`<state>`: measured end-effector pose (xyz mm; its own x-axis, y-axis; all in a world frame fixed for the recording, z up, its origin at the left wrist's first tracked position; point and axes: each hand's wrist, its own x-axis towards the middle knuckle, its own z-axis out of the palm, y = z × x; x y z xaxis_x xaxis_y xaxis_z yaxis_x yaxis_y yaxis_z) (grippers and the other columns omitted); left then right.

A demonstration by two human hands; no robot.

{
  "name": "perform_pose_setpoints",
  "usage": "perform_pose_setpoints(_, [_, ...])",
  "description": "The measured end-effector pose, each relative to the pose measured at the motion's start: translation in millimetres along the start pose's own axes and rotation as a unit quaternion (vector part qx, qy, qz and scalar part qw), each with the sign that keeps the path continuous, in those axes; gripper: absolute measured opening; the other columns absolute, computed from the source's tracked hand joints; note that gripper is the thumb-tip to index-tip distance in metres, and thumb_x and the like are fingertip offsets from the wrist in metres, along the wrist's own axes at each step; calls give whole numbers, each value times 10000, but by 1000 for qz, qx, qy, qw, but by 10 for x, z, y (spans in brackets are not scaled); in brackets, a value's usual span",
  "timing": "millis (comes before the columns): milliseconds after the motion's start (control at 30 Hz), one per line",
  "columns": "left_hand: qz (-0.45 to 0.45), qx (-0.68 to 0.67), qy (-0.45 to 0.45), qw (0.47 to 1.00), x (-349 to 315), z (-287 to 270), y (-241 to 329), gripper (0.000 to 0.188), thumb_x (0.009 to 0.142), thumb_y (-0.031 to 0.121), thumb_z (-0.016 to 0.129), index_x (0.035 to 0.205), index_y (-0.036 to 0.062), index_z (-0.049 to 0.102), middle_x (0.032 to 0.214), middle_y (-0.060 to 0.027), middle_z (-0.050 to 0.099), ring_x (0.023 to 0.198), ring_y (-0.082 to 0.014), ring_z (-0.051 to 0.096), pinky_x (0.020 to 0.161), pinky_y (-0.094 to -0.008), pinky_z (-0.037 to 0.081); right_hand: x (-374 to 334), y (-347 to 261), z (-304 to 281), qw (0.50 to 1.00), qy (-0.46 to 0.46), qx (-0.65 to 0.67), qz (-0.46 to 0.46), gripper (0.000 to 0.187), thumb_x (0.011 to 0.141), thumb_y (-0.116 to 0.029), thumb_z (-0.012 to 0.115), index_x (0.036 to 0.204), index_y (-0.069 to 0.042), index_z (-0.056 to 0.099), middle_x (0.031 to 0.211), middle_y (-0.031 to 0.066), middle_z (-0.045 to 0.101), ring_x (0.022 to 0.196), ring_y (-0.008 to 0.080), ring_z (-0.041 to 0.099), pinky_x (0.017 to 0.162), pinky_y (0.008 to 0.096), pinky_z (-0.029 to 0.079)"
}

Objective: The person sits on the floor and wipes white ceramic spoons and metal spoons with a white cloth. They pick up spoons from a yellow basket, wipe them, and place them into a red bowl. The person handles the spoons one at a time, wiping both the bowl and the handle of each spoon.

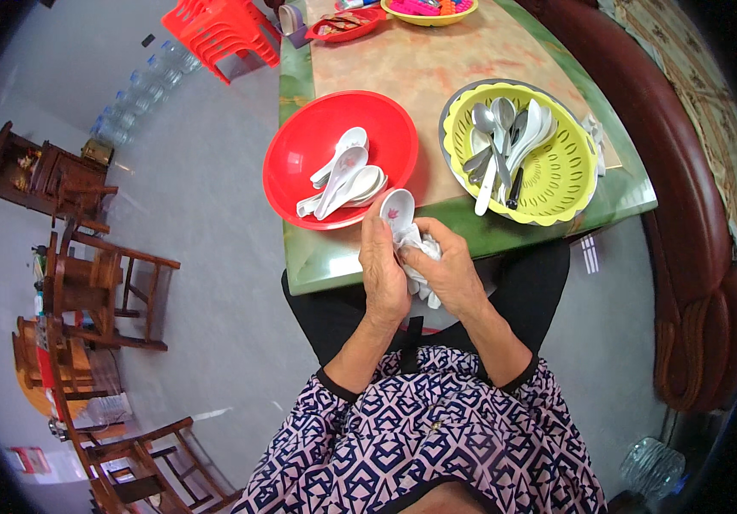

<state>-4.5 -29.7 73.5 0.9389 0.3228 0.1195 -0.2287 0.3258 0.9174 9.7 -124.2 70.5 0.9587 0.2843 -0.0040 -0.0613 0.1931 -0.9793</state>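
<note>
The left hand [381,265] is closed around a white spoon with a pink flower motif in its bowl [397,210], its fingers along the spoon's left side and the bowl pointing up and away from the body. The right hand [452,272] pinches a crumpled white cloth or tissue [418,281] against the lower part of the spoon; the handle is hidden between the hands and the cloth, so how far the fingers wrap it cannot be told. The spoon is just off the near edge of a table with a beige, marbled top and green border [326,267], above the person's lap.

Just beyond the left hand, a wide, round, glossy red bowl [300,141] holds a cluster of white, flower-patterned spoons [347,163]. To the right, apart from it, a yellow-green slotted plastic basket with a scalloped rim [564,171] contains metal spoons [483,118], white spoons [533,137] and a black-handled utensil [516,184].

Farther off, stacked red plastic stools [223,38] stand left of the table, and a brown leather sofa [634,111] runs along its right.
</note>
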Motion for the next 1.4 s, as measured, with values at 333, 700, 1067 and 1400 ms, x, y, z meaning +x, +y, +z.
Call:
perform_pose_setpoints(333, [238,465,-128,843,349,-206,366,121,894,90,576,948,-13,609,785,-91,605,674,-174,578,594,-279,448,166,-5,-133,997,-54,-62,-4,203,815,-84,606,984,29,601,776,64,629,685,109,566,622,262,468])
perform_pose_setpoints(700, [96,237,40,966,228,-295,77,63,886,60,603,918,10,582,748,-1,552,606,-68,475,528,-226,395,1,-21,-148,978,-133,72,143,193,915,-167,557,995,-2,614,787,38,637,580,70,587,466,185,444])
perform_pose_setpoints(1067, [15,210,-6,977,90,-294,209,79,876,88,627,932,33,617,717,2,571,508,-33,483,400,-188,365,71,14,-89,980,-142,53,126,181,888,-124,586,1000,15,614,828,50,645,659,90,607,554,221,476])
perform_pose_setpoints(1400, [157,273,38,948,79,-346,230,55,885,79,618,916,33,619,735,22,563,587,-38,482,491,-189,387,90,3,30,978,-155,86,107,162,884,-141,605,972,-4,602,753,42,631,569,84,589,491,213,464])
